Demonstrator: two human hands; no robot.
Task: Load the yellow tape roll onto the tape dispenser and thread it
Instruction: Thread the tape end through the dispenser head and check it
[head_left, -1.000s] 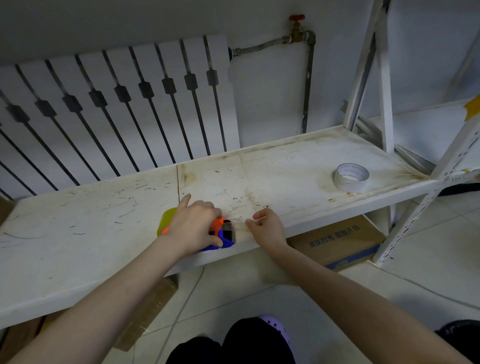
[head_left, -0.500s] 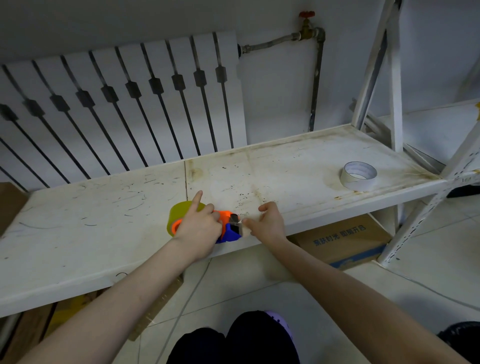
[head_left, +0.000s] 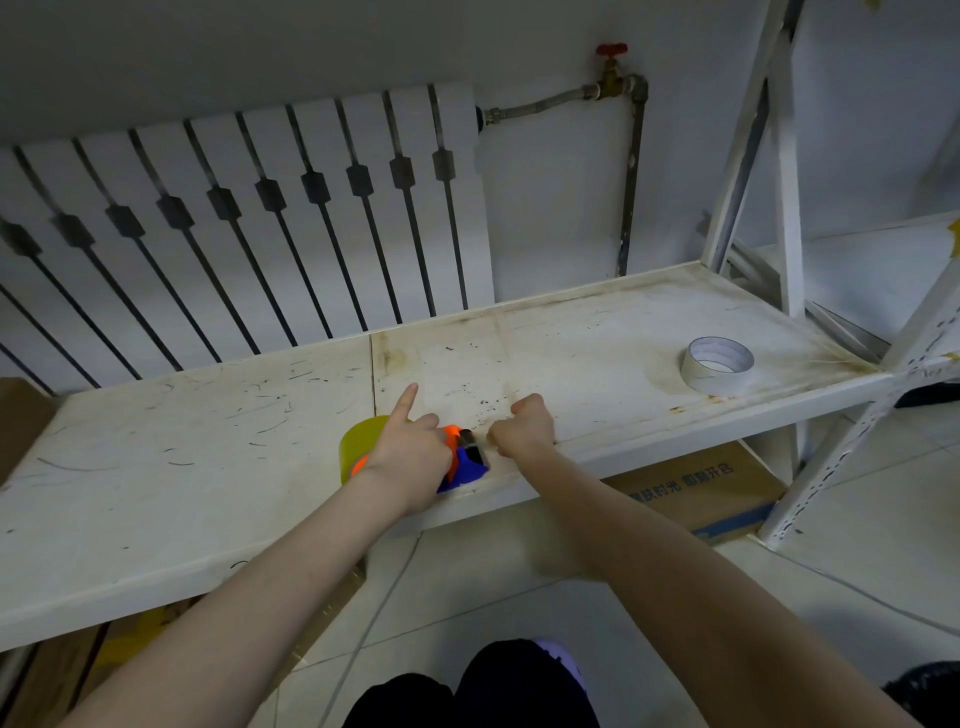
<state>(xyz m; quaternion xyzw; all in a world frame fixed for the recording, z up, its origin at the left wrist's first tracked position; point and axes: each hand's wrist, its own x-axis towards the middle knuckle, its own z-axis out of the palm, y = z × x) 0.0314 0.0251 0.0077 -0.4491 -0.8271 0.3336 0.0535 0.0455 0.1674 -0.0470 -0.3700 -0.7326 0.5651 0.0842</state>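
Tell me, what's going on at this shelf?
A person is fitting a yellow tape roll into an orange and blue dispenser lying near the front edge of a white shelf. The left hand presses down on the dispenser, forefinger pointing out. The right hand is closed right at its front end, apparently pinching the tape end, though that is hard to see. A white tape roll sits unused to the right.
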